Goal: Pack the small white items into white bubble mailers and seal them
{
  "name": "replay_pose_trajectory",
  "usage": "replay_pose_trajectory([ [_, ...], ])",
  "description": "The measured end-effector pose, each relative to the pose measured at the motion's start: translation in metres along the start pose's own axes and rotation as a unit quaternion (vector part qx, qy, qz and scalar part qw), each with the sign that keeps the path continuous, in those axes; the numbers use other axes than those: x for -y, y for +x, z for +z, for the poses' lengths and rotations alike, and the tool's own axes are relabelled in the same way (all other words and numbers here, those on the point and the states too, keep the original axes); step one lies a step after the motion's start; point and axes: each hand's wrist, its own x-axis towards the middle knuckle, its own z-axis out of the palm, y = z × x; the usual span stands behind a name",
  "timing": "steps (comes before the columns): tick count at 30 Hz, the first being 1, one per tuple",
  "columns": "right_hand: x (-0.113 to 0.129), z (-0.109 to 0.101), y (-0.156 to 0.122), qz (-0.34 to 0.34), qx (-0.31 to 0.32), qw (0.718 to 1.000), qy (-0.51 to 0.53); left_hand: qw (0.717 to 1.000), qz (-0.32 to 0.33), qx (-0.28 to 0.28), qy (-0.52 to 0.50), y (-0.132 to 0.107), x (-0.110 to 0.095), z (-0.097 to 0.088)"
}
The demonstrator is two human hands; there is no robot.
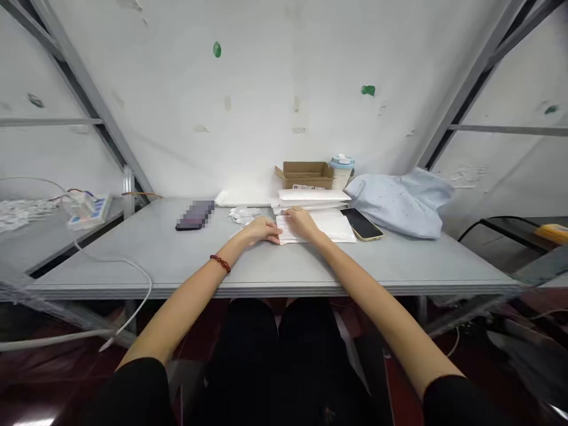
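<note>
A white padded envelope (339, 229) lies flat on the grey table in front of me. At its left end, my left hand (262, 229) pinches the edge between thumb and fingers. My right hand (302, 223) rests over the same end, its fingers curled down onto the envelope near the upper left corner. Just behind is a stack of similar white envelopes (315, 194). To the left of my hands sits a small heap of white cable-like pieces (244, 215). What lies under my right palm is hidden.
An open cardboard box (307, 175) and a lidded cup (341, 173) stand at the back. A phone (361, 225) and light blue cloth (402, 201) lie to the right. A dark, blurred-out flat object (196, 215) is on the left, with a power strip (91, 214) beyond.
</note>
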Motion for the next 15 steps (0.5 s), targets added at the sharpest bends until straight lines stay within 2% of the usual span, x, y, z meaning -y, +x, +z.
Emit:
replay_pose_trajectory([
  [5,0.005,0.002,-0.001,0.011,0.003,0.999,-0.037,0.995,0.023,-0.075,0.055,0.003,0.0,0.002],
  [9,0.007,0.004,-0.001,0.009,0.004,0.997,-0.078,0.971,0.125,-0.146,0.139,0.007,0.001,-0.002],
  [12,0.007,0.007,0.0,0.007,0.001,0.995,-0.097,0.923,0.207,-0.235,0.224,0.011,0.001,-0.014],
  [15,0.008,0.009,0.0,0.002,-0.003,0.994,-0.112,0.843,0.247,-0.343,0.332,0.02,-0.001,-0.039],
])
